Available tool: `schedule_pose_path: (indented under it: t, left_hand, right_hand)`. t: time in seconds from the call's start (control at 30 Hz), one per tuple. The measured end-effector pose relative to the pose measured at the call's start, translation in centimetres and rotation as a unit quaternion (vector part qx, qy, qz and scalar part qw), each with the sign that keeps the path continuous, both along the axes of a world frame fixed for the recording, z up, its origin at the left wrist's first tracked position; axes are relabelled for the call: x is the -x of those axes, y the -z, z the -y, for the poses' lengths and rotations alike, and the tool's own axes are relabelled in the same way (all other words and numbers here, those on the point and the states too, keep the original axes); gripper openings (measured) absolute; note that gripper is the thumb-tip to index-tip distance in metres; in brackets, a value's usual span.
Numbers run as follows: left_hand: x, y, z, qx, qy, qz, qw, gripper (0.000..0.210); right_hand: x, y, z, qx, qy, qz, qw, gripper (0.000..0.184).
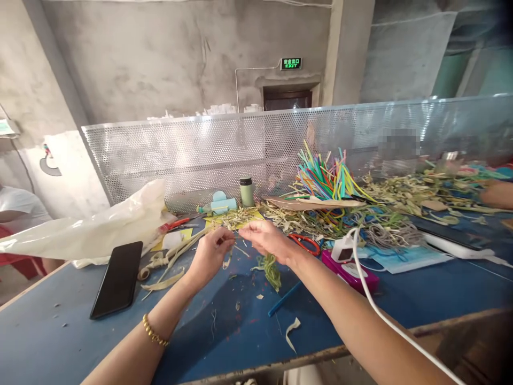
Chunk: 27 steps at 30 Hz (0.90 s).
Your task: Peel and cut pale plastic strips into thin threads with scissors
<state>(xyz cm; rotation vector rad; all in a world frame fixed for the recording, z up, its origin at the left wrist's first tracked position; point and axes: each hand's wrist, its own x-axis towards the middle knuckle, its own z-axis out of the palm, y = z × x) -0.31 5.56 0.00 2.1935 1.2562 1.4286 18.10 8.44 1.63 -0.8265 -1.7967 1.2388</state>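
Strand (236, 238) pinched in the left hand (210, 254) is above the bench (188, 342), seemingly steadied for the right hand (265, 236) at three o'clock, whose grip I cannot tell, with green fibre (271, 274) at five o'clock, likely for reach.

Shiny gold beaded bracelet (151, 332)

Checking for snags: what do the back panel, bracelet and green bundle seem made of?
Back panel: probably metal, shiny grey and evenly perforated.
Bracelet: glossy golden beads; metal or plated plastic, unclear.
Green bundle: matte, loose strands; maybe plant fibre or yarn.
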Motion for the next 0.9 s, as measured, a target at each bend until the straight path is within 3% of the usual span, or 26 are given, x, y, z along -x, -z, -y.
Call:
schedule_pose_path:
  t: [0.07, 0.13, 0.2, 0.3, 0.5, 0.57, 0.7, 0.8, 0.9]
  left_hand:
    - [0.1, 0.0, -0.2, 0.067, 0.042, 0.067, 0.995, 0.007]
    - [0.2, 0.0, -0.5, 0.094, 0.076, 0.114, 0.986, 0.008]
    - [0.2, 0.1, -0.7, 0.104, 0.093, 0.132, 0.981, 0.011]
    - [0.2, 0.2, -0.7, 0.111, 0.105, 0.139, 0.978, 0.011]
    - [-0.1, 0.0, -0.5, 0.105, 0.093, 0.140, 0.980, 0.012]
    - [-0.2, 0.1, -0.5, 0.105, 0.088, 0.155, 0.978, 0.013]
    - [-0.2, 0.3, -0.8, 0.119, 0.082, 0.189, 0.971, 0.015]
    - [0.0, 0.4, -0.9, 0.101, 0.058, 0.186, 0.976, 0.014]
    - [0.2, 0.4, -0.9, 0.082, 0.028, 0.173, 0.981, 0.013]
  right_hand:
    - [0.0, -0.1, 0.0, -0.131, 0.069, 0.072, 0.986, 0.021]
    - [0.0, -0.2, 0.0, -0.212, 0.100, 0.130, 0.964, 0.020]
    - [0.1, -0.2, 0.1, -0.214, 0.092, 0.143, 0.962, 0.017]
    - [0.2, -0.3, 0.4, -0.152, 0.050, 0.100, 0.982, 0.004]
    - [1.1, 0.3, 0.8, -0.073, -0.005, 0.027, 0.997, 0.017]
    - [1.4, 0.6, 0.8, -0.102, 0.030, 0.038, 0.994, 0.019]
    - [1.7, 0.7, 0.9, -0.248, 0.128, 0.063, 0.958, 0.025]
    - [1.8, 0.7, 1.0, -0.323, 0.138, 0.097, 0.931, 0.009]
    - [1.8, 0.9, 1.0, -0.344, 0.147, 0.122, 0.920, 0.009]
